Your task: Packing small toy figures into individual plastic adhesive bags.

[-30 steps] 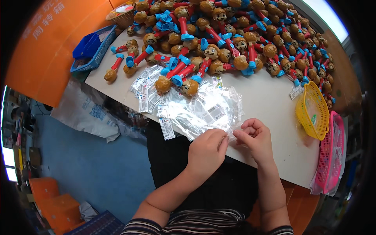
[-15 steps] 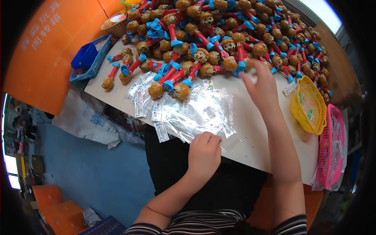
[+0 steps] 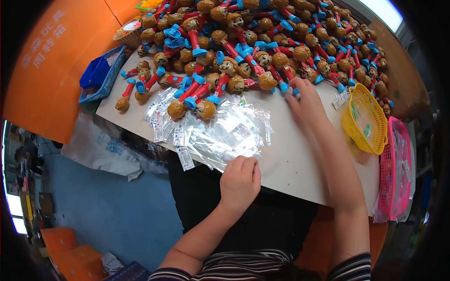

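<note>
Left hand [image 3: 241, 181]: fingers curled, near edge of clear bags [image 3: 234, 133]; cannot tell whether pinching one. Right hand [image 3: 305, 99]: at blue-ended toy [image 3: 284, 87], front of pile [image 3: 229, 65]; cannot tell whether gripping.

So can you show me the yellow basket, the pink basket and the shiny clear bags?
Yellow basket [image 3: 350, 125]: head view, on its left side wall.
Pink basket [image 3: 386, 174]: head view, on its left side wall.
Clear bags [image 3: 228, 133]: head view, middle of the pile.
</note>
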`<state>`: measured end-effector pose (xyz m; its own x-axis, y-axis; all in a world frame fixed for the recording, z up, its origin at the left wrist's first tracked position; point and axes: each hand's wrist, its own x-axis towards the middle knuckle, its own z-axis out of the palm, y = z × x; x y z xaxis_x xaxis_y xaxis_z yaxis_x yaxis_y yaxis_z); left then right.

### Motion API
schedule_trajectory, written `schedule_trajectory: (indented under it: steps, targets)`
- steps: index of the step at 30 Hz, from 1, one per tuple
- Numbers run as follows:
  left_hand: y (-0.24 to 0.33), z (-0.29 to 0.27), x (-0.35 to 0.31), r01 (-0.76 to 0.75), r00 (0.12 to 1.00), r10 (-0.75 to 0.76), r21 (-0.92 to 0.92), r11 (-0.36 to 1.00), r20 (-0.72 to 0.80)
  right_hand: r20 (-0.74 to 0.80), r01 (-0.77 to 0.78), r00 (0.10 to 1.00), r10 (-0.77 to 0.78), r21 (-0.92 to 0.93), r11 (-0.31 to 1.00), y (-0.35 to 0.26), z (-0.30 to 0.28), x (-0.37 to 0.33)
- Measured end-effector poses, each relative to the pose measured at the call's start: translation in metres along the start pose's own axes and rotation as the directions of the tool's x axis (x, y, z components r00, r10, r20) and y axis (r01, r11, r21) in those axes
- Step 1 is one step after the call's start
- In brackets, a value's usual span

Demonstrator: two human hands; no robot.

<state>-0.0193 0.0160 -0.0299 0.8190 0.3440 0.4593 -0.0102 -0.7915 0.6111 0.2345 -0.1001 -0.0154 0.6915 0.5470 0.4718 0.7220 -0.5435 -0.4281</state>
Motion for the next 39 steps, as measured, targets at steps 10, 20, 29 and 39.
schedule_trajectory:
  steps: [10, 20, 29, 39]
  targets:
    - [-0.009, 0.005, 0.001, -0.043, 0.997, 0.042, -0.003, 0.999, -0.066, 0.373, -0.406, 0.913, 0.165, 0.799, 0.444, -0.075, -0.094, -0.092]
    - [0.002, -0.006, 0.012, 0.088, 0.994, -0.099, -0.195, 0.977, -0.047, 0.262, -0.228, 0.952, 0.16, 0.252, 0.941, -0.109, -0.088, -0.158]
    - [0.009, -0.019, 0.017, -0.081, 0.996, 0.076, -0.153, 0.985, -0.04, 0.389, -0.607, 0.784, 0.484, 0.646, 0.463, -0.118, -0.069, -0.175]
    - [0.009, -0.024, 0.015, -0.194, 0.979, 0.2, -0.122, 0.973, 0.046, 0.128, -0.453, 0.879, 0.459, 0.523, 0.722, -0.131, -0.05, -0.184]
